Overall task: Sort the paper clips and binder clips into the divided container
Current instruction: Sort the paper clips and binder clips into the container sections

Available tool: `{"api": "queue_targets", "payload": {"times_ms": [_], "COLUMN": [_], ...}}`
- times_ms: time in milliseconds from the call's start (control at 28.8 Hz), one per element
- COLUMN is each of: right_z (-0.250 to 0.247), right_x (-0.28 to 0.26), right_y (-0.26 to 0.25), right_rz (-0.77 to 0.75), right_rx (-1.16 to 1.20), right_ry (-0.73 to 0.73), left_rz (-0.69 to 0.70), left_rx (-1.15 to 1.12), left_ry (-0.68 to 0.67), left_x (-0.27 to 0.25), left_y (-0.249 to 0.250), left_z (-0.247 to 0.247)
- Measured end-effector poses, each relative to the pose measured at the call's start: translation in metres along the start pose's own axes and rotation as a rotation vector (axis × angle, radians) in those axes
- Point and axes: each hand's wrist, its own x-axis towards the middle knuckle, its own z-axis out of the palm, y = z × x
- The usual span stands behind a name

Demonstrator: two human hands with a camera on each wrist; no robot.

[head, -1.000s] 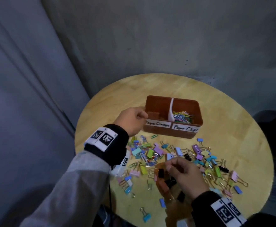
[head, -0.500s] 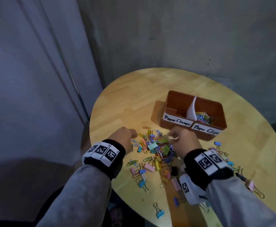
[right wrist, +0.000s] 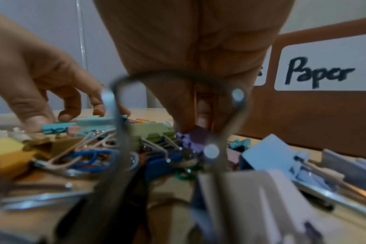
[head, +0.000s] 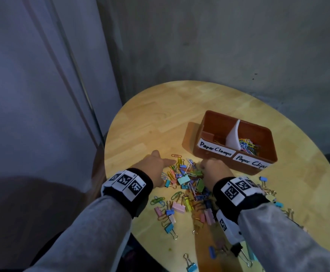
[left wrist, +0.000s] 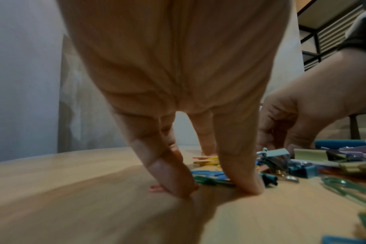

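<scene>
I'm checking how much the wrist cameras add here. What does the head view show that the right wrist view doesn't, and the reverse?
Only the head view shows inside the box: paper clips in the right compartment, beside the white divider, plus both wristbands.

Only the right wrist view shows the right hand's fingertips on a purple binder clip; whether they pinch it is unclear.

Both show the left hand, the clip pile and the box labels.

A plain indoor corner, likely an office or home: a round wooden counter (head: 160, 122) against a bare grey wall (head: 219, 46) (pale curtain (head: 32, 75) at left).
</scene>
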Motion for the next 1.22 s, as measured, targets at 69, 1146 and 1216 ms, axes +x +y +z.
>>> {"api": "queue_targets", "payload": {"times_ms": [69,1146,1216], "right_z": [0.001,-0.015,-0.008], "right_x": [-0.002,-0.015,-0.017], "right_y": [-0.001,-0.047,-0.049], "right_rz": [0.013,-0.117,-0.153], "right_rx": [-0.017,0.094,-0.003], "right_ry": [-0.012,-0.274,-0.241], "left_rz": [0.021,0.055,-0.007], "left_rx": [0.003,-0.448,-0.384], "left_ry": [0.006,0.252,0.27], "left_x": [0.002,-0.012,-0.012], "left_y": [0.003,-0.007,-0.012], "left_z": [0.001,-0.004,-0.005]}}
